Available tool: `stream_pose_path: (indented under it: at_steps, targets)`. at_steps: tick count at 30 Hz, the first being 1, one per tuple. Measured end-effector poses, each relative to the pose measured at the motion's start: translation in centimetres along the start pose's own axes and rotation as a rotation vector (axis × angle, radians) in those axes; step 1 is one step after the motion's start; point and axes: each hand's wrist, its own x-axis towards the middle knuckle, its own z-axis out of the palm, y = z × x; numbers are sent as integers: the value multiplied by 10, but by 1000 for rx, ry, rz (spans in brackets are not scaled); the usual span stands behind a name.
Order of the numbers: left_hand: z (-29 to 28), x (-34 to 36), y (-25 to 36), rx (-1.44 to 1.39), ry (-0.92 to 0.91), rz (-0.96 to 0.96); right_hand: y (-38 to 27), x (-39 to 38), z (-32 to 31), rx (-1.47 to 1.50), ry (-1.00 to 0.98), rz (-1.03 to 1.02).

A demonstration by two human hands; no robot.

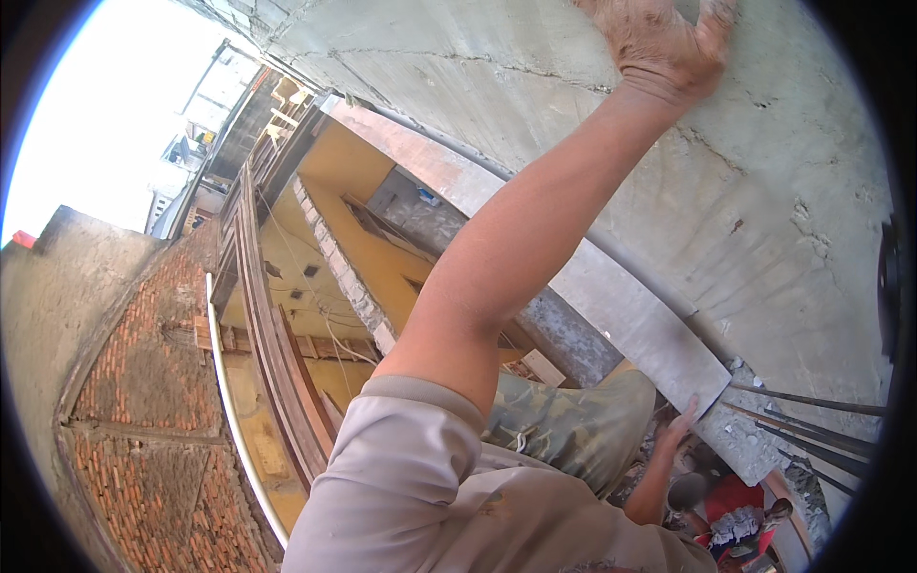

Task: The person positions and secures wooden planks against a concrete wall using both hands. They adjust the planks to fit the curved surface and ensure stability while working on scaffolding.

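Note:
My left arm reaches up across the view, with my left hand [659,43] against the grey cracked concrete surface [783,143]. Its thumb and fingers look spread, with tips cut off by the frame. At lower right, my smaller-looking right hand [678,425] touches the end of a long pale board [640,329], fingers extended and nothing visible in them. The board runs along the concrete's lower edge. Dark steel rods [812,449] stick out beside it at right. My camouflage-clad leg [592,430] is bent below my left arm.
Below are yellow walls [334,162], a grey floor [564,334] and long wooden planks [267,315]. A white pipe [227,382] runs beside rough brickwork [143,363] at left. At bottom right, another person in red [726,501] is partly visible among rubble.

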Motion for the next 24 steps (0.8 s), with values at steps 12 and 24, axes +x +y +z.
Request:
stream_pose_path:
  at_steps: [12, 24]
  targets:
    - [5, 1, -6, -24, -31, 5, -1, -3, -3, -51, -18, 1]
    - [16, -7, 2, -3, -19, 7, 9, -49, -32, -1332, -332, -349]
